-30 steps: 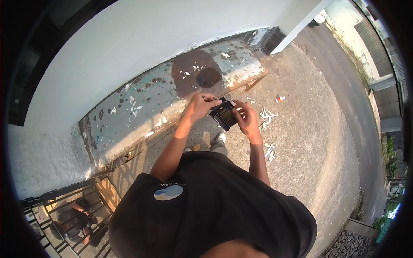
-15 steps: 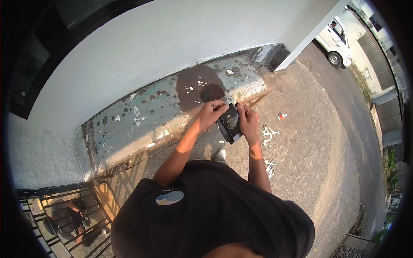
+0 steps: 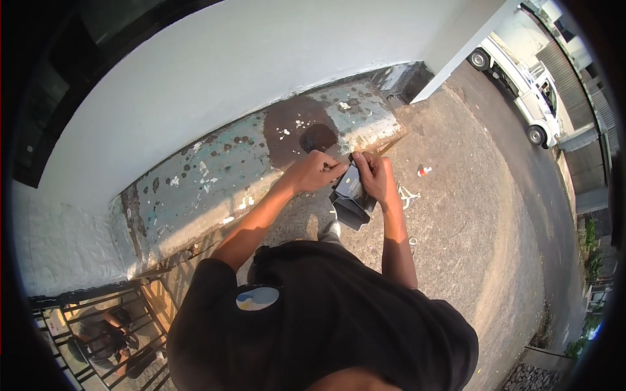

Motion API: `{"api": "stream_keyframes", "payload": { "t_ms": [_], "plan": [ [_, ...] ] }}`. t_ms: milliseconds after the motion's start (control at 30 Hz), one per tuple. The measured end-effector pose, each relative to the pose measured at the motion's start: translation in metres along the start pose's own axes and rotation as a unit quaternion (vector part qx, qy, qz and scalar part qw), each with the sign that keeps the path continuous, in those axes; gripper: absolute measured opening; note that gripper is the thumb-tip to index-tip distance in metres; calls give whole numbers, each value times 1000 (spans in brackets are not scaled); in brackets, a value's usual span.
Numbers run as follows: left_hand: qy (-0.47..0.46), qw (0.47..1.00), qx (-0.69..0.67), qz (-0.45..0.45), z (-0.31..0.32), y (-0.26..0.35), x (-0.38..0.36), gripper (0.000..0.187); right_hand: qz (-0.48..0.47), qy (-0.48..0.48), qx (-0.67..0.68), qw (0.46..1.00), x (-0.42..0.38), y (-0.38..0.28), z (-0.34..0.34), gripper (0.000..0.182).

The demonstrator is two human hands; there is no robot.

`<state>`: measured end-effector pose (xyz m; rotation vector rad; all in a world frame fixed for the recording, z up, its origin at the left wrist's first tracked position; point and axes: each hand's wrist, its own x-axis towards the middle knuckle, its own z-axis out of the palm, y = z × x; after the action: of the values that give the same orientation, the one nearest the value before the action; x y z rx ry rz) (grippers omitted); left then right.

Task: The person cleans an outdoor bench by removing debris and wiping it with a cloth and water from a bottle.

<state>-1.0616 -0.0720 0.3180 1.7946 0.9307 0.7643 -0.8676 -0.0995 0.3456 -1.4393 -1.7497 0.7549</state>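
A small black box (image 3: 352, 195) with fine print on its face is held out in front of my chest, its lower end spread into open flaps. My right hand (image 3: 378, 179) grips the upper right side of it, thumb on the face. At the box's upper left edge is my left hand (image 3: 317, 172), its fingers curled in and thumb and forefinger pressed together; whatever they may pinch is too small to make out.
A paint-spotted ledge (image 3: 222, 176) runs along the white wall (image 3: 228, 72). On the concrete lie a red-and-white object (image 3: 424, 171) and white straps (image 3: 408, 197). A person (image 3: 104, 339) sits behind a metal grille at lower left. A white truck (image 3: 521, 85) is on the road.
My left hand has shifted a little left, and the box's lower flaps have spread wider. The truck has moved further along the road, toward the lower right, with more of it showing.
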Motion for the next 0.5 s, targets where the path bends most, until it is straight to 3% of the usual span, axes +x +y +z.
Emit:
{"api": "stream_keyframes", "payload": {
  "t_ms": [67,367,500],
  "plan": [
    [-38,999,35,2,-5,5,-1,30,-23,-5,-49,999,3,-5,2,37],
    [-86,970,-228,15,4,-11,-3,25,-68,34,-28,997,0,1,8,30],
    [-69,947,-312,-16,10,-4,-8,20,-29,37,70,996,-3,7,8,32]
  ]
}}
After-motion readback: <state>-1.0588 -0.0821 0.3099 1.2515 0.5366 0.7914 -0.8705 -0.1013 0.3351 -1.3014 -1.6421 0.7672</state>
